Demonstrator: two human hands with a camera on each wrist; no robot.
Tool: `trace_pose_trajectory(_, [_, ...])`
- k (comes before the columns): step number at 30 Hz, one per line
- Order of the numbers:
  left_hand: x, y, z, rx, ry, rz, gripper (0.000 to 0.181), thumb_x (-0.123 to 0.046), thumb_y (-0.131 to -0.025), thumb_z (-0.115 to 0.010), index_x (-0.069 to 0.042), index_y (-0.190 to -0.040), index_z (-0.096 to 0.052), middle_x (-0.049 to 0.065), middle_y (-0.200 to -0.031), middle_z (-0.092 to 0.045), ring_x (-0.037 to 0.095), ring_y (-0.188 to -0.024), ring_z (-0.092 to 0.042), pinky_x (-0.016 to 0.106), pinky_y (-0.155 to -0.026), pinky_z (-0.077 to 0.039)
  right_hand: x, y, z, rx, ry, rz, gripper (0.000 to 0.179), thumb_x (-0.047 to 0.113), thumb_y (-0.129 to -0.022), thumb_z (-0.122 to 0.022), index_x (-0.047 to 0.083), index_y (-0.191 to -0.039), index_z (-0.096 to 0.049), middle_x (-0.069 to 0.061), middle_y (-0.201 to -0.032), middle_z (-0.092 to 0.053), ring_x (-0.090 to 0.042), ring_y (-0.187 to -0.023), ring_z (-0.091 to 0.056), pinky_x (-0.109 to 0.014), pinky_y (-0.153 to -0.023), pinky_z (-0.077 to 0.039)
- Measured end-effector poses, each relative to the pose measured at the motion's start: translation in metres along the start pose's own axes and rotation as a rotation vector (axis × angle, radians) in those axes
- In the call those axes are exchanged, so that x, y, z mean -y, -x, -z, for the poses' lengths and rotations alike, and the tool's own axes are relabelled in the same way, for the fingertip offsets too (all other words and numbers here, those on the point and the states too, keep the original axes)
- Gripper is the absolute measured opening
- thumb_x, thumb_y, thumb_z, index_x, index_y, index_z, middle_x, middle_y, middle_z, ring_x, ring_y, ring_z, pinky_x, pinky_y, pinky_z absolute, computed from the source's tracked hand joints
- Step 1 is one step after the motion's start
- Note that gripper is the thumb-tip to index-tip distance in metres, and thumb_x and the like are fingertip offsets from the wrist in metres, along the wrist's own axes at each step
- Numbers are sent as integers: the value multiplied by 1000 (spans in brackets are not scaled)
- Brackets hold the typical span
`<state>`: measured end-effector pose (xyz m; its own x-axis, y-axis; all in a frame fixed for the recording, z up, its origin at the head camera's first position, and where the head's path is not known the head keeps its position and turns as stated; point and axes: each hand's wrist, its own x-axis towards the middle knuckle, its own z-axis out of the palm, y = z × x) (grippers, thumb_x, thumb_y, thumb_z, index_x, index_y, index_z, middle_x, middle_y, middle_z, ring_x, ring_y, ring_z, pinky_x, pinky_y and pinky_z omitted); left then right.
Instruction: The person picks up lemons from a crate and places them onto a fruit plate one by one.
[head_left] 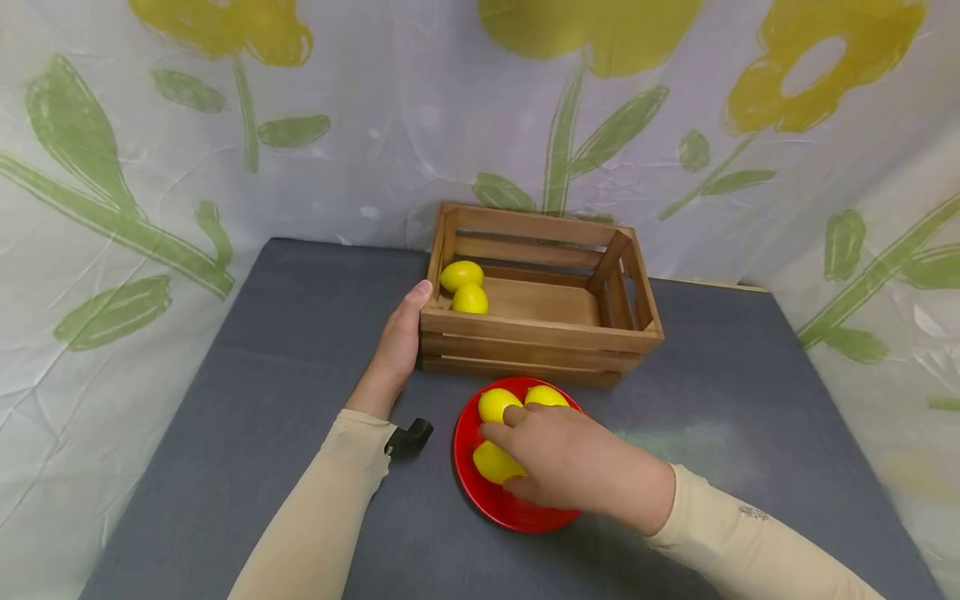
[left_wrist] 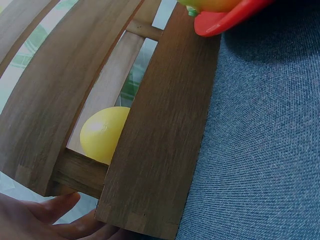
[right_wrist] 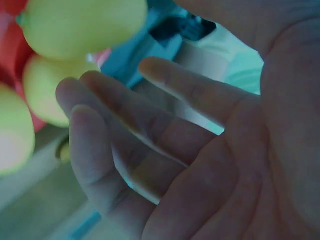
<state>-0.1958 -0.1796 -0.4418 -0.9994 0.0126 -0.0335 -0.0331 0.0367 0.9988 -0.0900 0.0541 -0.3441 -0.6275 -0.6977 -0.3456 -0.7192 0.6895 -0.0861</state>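
A slatted wooden crate point(head_left: 540, 337) stands on the table, with two yellow lemons point(head_left: 462, 275) at its left end. My left hand point(head_left: 393, 346) rests against the crate's left end, its fingers extended along the outside in the left wrist view. In front of the crate, a red plate point(head_left: 468, 479) carries several lemons point(head_left: 497, 461). Over the plate reaches my right hand point(head_left: 558, 454), with fingertips right at the lemons. The right wrist view shows its palm bare and its fingers point(right_wrist: 165, 125) loosely bent and spread, close to the lemons point(right_wrist: 82, 27).
A dark grey cloth point(head_left: 300, 333) covers the table. Behind and at both sides hang pale curtains point(head_left: 375, 125) printed with yellow flowers and green leaves. The crate's back stands close to the rear curtain. A black wrist device point(head_left: 408, 437) sticks out from the left sleeve.
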Motion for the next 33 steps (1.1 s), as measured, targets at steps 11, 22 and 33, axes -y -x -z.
trace_pose_trajectory(11, [2,1,-1,12,-14,18,88,-67,-106,-35,-11,-173,-23,7,-181,-21,26,-168,-20,54,-138,-12,-23,4,41,-111,-15,25,57,32,-92,-88,19,-143,-67,3,-109,-69,-10,-87,-62,-28,-77,-60])
trace_pose_trajectory(22, [-2,2,4,-15,-21,26,88,-67,-105,-35,-13,-174,-23,7,-182,-20,26,-168,-18,54,-138,-10,-51,-5,94,-300,19,130,57,30,-94,-85,17,-145,-66,0,-108,-70,-11,-77,-63,-29,-71,-60])
trace_pose_trajectory(33, [-5,7,6,-18,-4,14,89,-67,-105,-36,-11,-173,-25,7,-181,-22,25,-167,-21,53,-138,-13,-84,-54,128,-254,-5,59,48,30,-100,-78,19,-145,-66,-1,-134,-70,-20,-109,-70,-40,-96,-60])
